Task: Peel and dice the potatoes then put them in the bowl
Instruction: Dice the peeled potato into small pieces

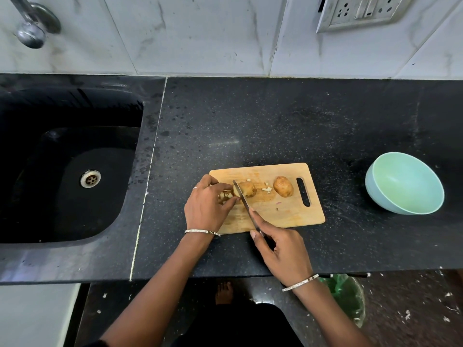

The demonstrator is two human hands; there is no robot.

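Head view: right grip (278, 246) curled round the knife (242, 197) handle, blade across the potato (249, 189) just ahead; left grip (208, 205) curls round cut pieces (225, 195).

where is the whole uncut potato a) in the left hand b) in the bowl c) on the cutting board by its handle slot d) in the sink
c, the whole potato lies on the cutting board, right beside its handle slot.

The left bangle (202, 232) and right bangle (300, 282) are thin, silvery, patterned bands. A slim ring (194, 188) circles one left finger.
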